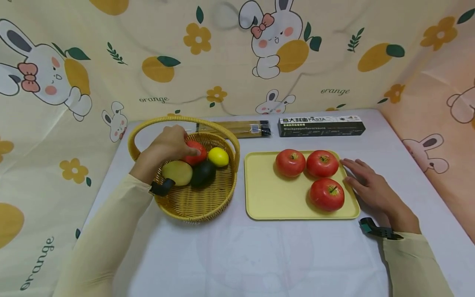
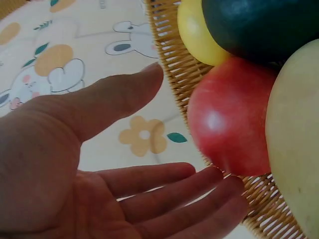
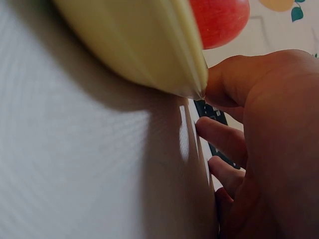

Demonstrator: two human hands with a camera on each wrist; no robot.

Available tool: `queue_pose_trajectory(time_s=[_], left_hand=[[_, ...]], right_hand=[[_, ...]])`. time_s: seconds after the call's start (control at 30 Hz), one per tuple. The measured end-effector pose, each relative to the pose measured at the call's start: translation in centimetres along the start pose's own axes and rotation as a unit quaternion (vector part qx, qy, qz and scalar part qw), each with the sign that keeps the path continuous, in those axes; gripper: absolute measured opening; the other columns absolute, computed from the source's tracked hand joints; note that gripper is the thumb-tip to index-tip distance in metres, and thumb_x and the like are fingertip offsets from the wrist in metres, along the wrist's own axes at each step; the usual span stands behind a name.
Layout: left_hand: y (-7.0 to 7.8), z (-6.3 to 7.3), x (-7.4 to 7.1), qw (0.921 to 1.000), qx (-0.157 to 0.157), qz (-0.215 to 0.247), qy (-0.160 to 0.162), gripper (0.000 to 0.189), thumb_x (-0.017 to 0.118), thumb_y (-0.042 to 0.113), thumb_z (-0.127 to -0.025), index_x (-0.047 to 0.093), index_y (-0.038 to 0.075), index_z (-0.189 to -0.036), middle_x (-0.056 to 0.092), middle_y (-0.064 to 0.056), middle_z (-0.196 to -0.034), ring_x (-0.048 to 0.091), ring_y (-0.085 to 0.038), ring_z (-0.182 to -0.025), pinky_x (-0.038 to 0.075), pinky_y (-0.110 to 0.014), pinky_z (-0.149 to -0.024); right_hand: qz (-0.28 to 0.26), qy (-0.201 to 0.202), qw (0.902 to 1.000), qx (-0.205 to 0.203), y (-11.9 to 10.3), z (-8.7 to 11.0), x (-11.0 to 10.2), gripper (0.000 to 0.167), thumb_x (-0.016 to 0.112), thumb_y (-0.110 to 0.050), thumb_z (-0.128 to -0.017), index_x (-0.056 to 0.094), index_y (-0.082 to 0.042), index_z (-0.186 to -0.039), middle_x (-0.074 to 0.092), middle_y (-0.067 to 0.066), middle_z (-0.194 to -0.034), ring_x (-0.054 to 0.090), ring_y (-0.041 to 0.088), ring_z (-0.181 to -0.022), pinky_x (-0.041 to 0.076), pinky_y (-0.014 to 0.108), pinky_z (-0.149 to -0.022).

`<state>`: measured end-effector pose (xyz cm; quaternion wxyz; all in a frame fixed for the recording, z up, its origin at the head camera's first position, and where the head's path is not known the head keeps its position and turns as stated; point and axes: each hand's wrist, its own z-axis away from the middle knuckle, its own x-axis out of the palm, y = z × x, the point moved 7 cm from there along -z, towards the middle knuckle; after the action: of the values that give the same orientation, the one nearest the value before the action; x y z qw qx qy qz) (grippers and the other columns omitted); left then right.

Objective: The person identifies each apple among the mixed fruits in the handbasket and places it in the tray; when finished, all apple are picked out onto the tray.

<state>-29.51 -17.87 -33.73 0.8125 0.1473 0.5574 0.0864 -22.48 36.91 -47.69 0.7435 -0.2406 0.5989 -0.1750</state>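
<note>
My left hand (image 1: 168, 142) reaches into the wicker basket (image 1: 231, 185), over a red apple (image 1: 196, 153). In the left wrist view its thumb and fingers are spread beside the apple (image 2: 229, 119), fingertips close to its lower side; whether they touch it, I cannot tell. Around the apple lie a yellow lemon (image 1: 218, 157), a dark green avocado-like fruit (image 1: 203, 174) and a tan oval piece (image 1: 177, 173). My right hand (image 1: 372, 189) rests at the right edge of the yellow tray (image 1: 274, 202), its thumb against the rim. Three red apples (image 1: 290, 163) sit on the tray.
Behind the basket lies a pack of spaghetti (image 1: 237, 129). A dark pasta box (image 1: 321, 126) stands behind the tray. The basket's handle (image 1: 185, 119) arches up over the left hand. Printed cloth (image 1: 230, 49) hangs at the back and sides of the white table (image 1: 252, 255).
</note>
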Motion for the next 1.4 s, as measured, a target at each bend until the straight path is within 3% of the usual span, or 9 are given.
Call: queue_pose_trajectory(time_s=[0.07, 0.2, 0.37, 0.57, 0.8, 0.93, 1.1, 1.4], left_hand=[[0.0, -0.5, 0.2, 1.0000, 0.007, -0.006, -0.002, 0.049, 0.084, 0.045, -0.094, 0.071, -0.001, -0.102, 0.060, -0.010, -0.092, 0.056, -0.027, -0.085, 0.049, -0.038, -0.072], [0.0, -1.5, 0.9, 0.9998, 0.016, 0.008, -0.003, 0.053, 0.086, 0.043, -0.092, 0.070, -0.005, -0.109, 0.065, -0.019, -0.108, 0.060, -0.033, -0.099, 0.055, -0.044, -0.086], [0.2, -2.4, 1.9, 0.9991, 0.042, -0.002, 0.006, 0.052, 0.088, 0.036, -0.090, 0.068, -0.006, -0.111, 0.067, -0.020, -0.108, 0.060, -0.034, -0.098, 0.056, -0.045, -0.088], [0.8, -2.6, 2.8, 0.9987, 0.047, -0.016, -0.009, 0.061, 0.090, 0.036, -0.089, 0.062, -0.006, -0.123, 0.067, -0.022, -0.117, 0.063, -0.033, -0.100, 0.057, -0.046, -0.092], [1.1, -2.3, 2.9, 0.9969, 0.072, -0.026, 0.015, 0.054, 0.090, 0.030, -0.085, 0.065, -0.006, -0.116, 0.068, -0.021, -0.111, 0.063, -0.034, -0.097, 0.058, -0.047, -0.091], [1.2, -1.8, 2.7, 0.9952, 0.089, -0.025, 0.034, 0.059, 0.090, 0.030, -0.085, 0.065, -0.007, -0.124, 0.070, -0.023, -0.116, 0.065, -0.036, -0.102, 0.060, -0.050, -0.094], [1.4, -0.3, 2.1, 0.9950, 0.083, -0.012, 0.054, 0.068, 0.089, 0.031, -0.088, 0.061, -0.003, -0.141, 0.070, -0.023, -0.126, 0.066, -0.040, -0.112, 0.059, -0.056, -0.101], [2.0, 4.2, 1.2, 0.9820, 0.134, 0.037, 0.128, 0.077, 0.092, 0.024, -0.088, 0.056, 0.000, -0.152, 0.067, -0.023, -0.141, 0.067, -0.044, -0.123, 0.060, -0.061, -0.106]], right_hand=[[0.001, 0.003, 1.0000, -0.003, -0.1, 0.0, -0.1, 0.073, 0.058, -0.041, -0.113, 0.028, -0.020, -0.175, 0.026, 0.031, -0.176, 0.000, 0.054, -0.167, 0.024, 0.095, -0.107], [0.001, 0.007, 0.9999, -0.007, -0.1, 0.0, -0.2, 0.072, 0.058, -0.041, -0.113, 0.028, -0.020, -0.175, 0.027, 0.031, -0.176, 0.000, 0.054, -0.167, 0.023, 0.095, -0.107], [0.003, 0.007, 0.9999, -0.008, 0.0, -0.1, -0.1, 0.072, 0.058, -0.041, -0.113, 0.028, -0.020, -0.175, 0.027, 0.031, -0.176, 0.000, 0.054, -0.167, 0.023, 0.095, -0.107], [0.005, 0.008, 1.0000, -0.004, 0.1, 0.0, -0.2, 0.073, 0.058, -0.041, -0.112, 0.028, -0.020, -0.175, 0.027, 0.031, -0.176, 0.001, 0.054, -0.167, 0.024, 0.095, -0.107], [0.004, 0.007, 1.0000, -0.005, 0.0, -0.1, -0.1, 0.073, 0.059, -0.041, -0.112, 0.028, -0.020, -0.175, 0.027, 0.030, -0.176, 0.001, 0.054, -0.167, 0.025, 0.095, -0.106], [0.005, 0.004, 1.0000, -0.001, 0.0, -0.1, 0.0, 0.073, 0.058, -0.042, -0.112, 0.028, -0.021, -0.175, 0.026, 0.030, -0.176, 0.001, 0.054, -0.167, 0.026, 0.095, -0.105], [0.004, -0.004, 1.0000, 0.006, 0.2, -0.1, 0.0, 0.074, 0.058, -0.043, -0.112, 0.026, -0.022, -0.176, 0.023, 0.031, -0.177, 0.000, 0.055, -0.167, 0.026, 0.095, -0.105], [0.003, 0.000, 1.0000, 0.002, 0.2, -0.1, 0.0, 0.073, 0.058, -0.043, -0.113, 0.027, -0.021, -0.175, 0.025, 0.030, -0.177, 0.000, 0.054, -0.167, 0.026, 0.095, -0.106]])
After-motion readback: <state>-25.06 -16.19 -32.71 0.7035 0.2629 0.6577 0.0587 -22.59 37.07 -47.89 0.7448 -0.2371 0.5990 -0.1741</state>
